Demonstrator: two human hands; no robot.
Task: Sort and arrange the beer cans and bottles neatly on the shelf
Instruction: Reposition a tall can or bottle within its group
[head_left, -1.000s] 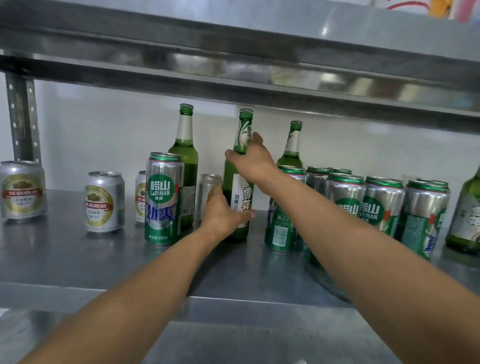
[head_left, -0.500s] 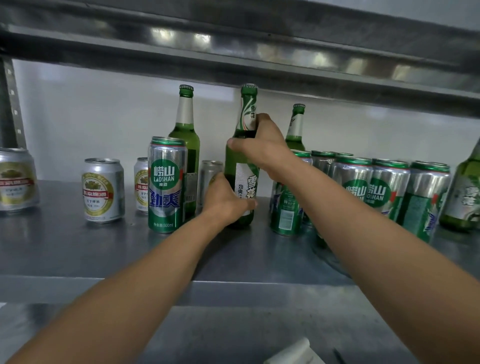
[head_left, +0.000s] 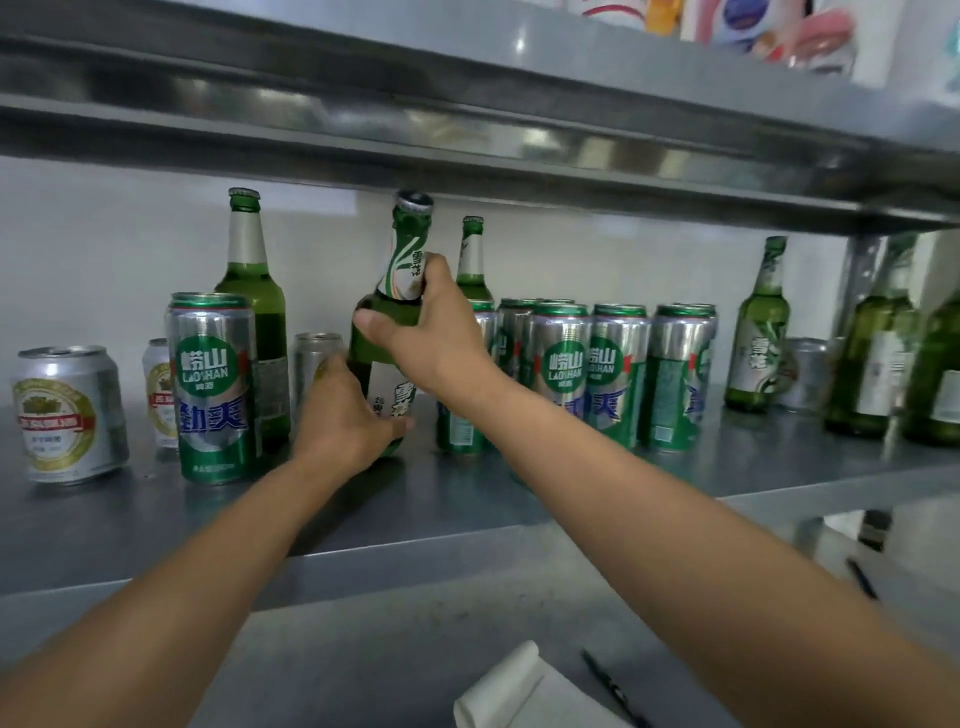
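Note:
A green beer bottle (head_left: 402, 270) with a white label leans toward me at mid-shelf, its cap close under the upper shelf. My right hand (head_left: 428, 338) grips its neck and shoulder. My left hand (head_left: 345, 421) holds its lower body near the base. A tall green Laoshan can (head_left: 213, 387) stands just left of my hands, with a second green bottle (head_left: 254, 306) behind it. To the right is a packed group of green cans (head_left: 592, 374). A third bottle (head_left: 472, 260) stands behind my right hand.
Short silver cans (head_left: 65, 415) stand at the left of the steel shelf (head_left: 156, 525), one more (head_left: 311, 358) behind my left hand. More green bottles (head_left: 761, 327) cluster at the far right. Below lie folded white paper (head_left: 524, 691) and pens. The upper shelf (head_left: 467, 140) hangs low.
The bottle has tipped toward me and its cap has risen near the upper shelf. Both hands keep their hold. The view has swung right, showing more bottles there.

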